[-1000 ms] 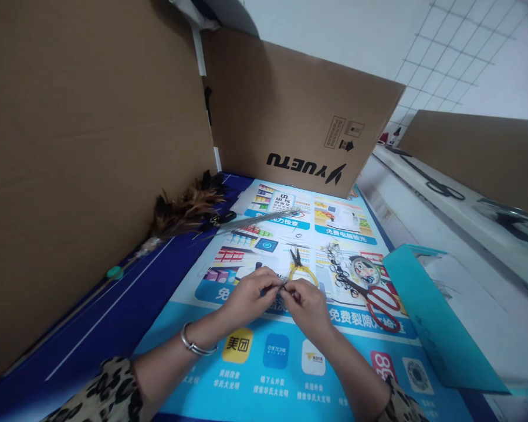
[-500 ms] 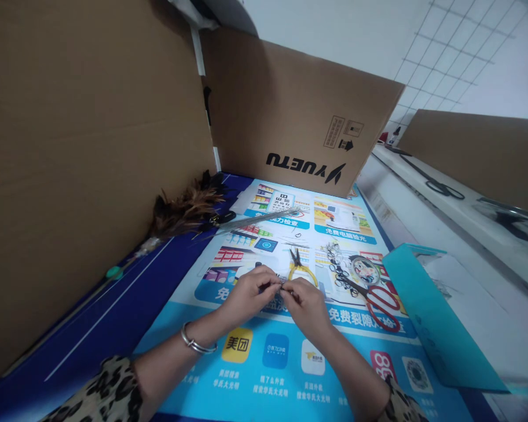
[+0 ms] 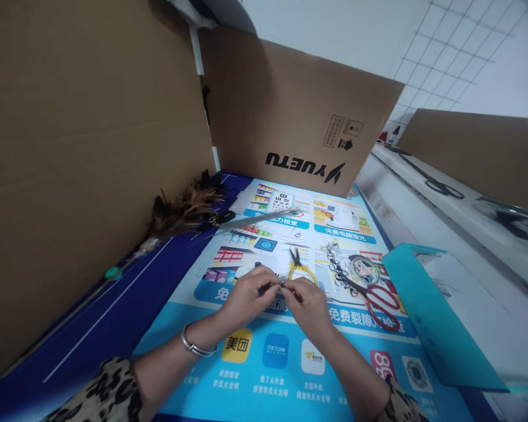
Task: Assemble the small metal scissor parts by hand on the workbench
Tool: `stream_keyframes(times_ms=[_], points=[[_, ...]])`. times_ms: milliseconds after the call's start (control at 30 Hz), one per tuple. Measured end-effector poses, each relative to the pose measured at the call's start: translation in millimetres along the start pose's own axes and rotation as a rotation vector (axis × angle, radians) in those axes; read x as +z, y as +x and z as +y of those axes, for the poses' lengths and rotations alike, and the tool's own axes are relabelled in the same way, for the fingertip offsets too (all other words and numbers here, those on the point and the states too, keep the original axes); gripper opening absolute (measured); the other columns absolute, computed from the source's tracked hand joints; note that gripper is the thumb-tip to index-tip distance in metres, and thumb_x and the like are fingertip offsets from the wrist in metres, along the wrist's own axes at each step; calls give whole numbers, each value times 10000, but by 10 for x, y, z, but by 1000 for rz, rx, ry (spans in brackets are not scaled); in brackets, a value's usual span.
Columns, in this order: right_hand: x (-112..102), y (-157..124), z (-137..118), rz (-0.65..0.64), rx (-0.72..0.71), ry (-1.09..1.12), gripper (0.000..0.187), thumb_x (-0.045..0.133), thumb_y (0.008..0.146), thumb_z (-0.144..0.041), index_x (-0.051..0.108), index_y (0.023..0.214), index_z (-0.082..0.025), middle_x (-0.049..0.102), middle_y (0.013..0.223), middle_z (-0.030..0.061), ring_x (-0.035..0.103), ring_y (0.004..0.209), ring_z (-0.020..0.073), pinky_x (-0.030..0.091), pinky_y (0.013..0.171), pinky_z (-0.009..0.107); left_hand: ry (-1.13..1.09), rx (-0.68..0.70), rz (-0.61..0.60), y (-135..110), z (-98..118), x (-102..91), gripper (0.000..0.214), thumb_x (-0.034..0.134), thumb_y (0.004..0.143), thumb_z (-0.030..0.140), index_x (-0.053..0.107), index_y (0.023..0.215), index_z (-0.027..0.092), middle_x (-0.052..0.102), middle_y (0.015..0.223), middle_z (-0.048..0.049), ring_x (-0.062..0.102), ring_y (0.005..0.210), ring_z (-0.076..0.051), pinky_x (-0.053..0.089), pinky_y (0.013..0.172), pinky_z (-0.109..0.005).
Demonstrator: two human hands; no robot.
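Observation:
My left hand (image 3: pixel 254 291) and my right hand (image 3: pixel 307 303) meet fingertip to fingertip over the printed sheet (image 3: pixel 171 328). Both are closed in a pinch around something small and dark, mostly hidden by the fingers. Just beyond my right hand lie yellow-handled pliers (image 3: pixel 303 271), their dark jaws pointing away. To the right is a loose heap of small dark wire loops (image 3: pixel 338 266). Beside it sit a round clear container (image 3: pixel 364 269) and red-handled scissors (image 3: pixel 383 308).
A bundle of thin metal wires (image 3: pixel 264 217) lies beyond the hands. At the left is a brown feather duster (image 3: pixel 187 202). Tall cardboard panels (image 3: pixel 299 111) stand at the left and back. A teal open box (image 3: pixel 440 328) borders the right side.
Both hands stay in the same place with their fingertips together. Only a slight shift of the fingers shows.

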State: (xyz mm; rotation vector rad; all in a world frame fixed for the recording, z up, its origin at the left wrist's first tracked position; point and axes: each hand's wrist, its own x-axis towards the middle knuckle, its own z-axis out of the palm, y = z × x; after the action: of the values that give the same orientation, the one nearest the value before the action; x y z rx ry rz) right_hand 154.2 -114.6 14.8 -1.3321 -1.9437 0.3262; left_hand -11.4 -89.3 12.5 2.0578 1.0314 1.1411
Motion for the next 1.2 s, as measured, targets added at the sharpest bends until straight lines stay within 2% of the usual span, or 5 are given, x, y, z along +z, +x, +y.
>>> stream_keyframes(times_ms=[267, 433, 667, 967, 1200], points=[[17, -10, 21, -20, -23, -3, 156, 493, 840, -208, 638, 893, -194, 655, 859, 59, 584, 833, 182, 459, 764, 300, -17, 4, -9, -6, 1, -9, 165, 507, 781, 131, 647, 855, 177, 633, 847, -47, 581, 811, -152, 478, 733, -277], [-9, -1, 4, -47, 13, -7, 137, 493, 832, -187, 630, 838, -189, 639, 825, 58, 574, 807, 182, 448, 732, 290, -53, 1, -71, 0, 30, -32, 236, 484, 774, 110, 648, 927, 184, 644, 885, -44, 582, 843, -155, 473, 762, -282], [-34, 25, -7, -80, 33, 59, 114, 507, 818, -161, 610, 777, -191, 613, 760, 36, 563, 759, 166, 431, 677, 264, -71, -88, -92, 17, 11, -22, 175, 498, 784, 132, 651, 856, 177, 639, 827, -26, 584, 784, -136, 462, 711, -248], [-26, 12, -17, -86, -1, 69, 115, 496, 824, -171, 611, 824, -182, 617, 796, 52, 562, 781, 174, 434, 699, 276, 74, 26, -60, -14, -17, -8, 142, 489, 808, 140, 620, 856, 170, 616, 819, -38, 563, 784, -138, 448, 712, -252], [12, -13, -7, -76, -33, 19, 128, 474, 832, -172, 602, 821, -182, 615, 808, 58, 555, 797, 178, 429, 709, 278, 247, 45, -116, -54, 0, -26, 126, 459, 819, 165, 578, 860, 174, 592, 840, -41, 550, 783, -149, 439, 702, -259]])
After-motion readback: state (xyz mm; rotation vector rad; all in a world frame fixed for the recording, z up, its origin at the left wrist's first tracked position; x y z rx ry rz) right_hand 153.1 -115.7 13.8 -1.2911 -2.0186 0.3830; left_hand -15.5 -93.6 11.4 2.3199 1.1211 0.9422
